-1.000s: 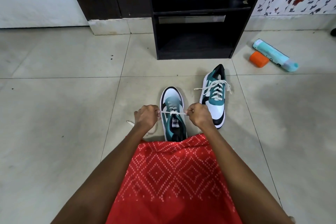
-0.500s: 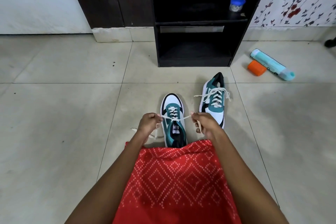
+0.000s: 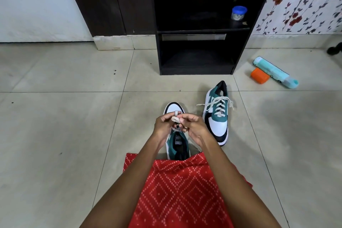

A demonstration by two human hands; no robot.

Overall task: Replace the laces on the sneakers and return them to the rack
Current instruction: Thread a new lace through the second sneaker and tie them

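Note:
A teal, white and black sneaker stands on the floor tiles just in front of my lap, toe pointing away. My left hand and my right hand meet above its tongue, both pinching the white lace, which loops over my fingers. Most of its lacing is hidden under my hands. The second sneaker sits to the right, toe toward me, fully laced with loose white ends. The black rack stands against the wall beyond, its lower shelf dark and bare.
A blue-lidded jar sits on the rack's upper shelf. A pale teal bottle and an orange cap lie on the floor at right. Red patterned cloth covers my lap. A dark cabinet stands left of the rack.
My hands were apart, pulling the lace ends out to either side of the sneaker. They have come together over the tongue, with the lace looped between the fingers.

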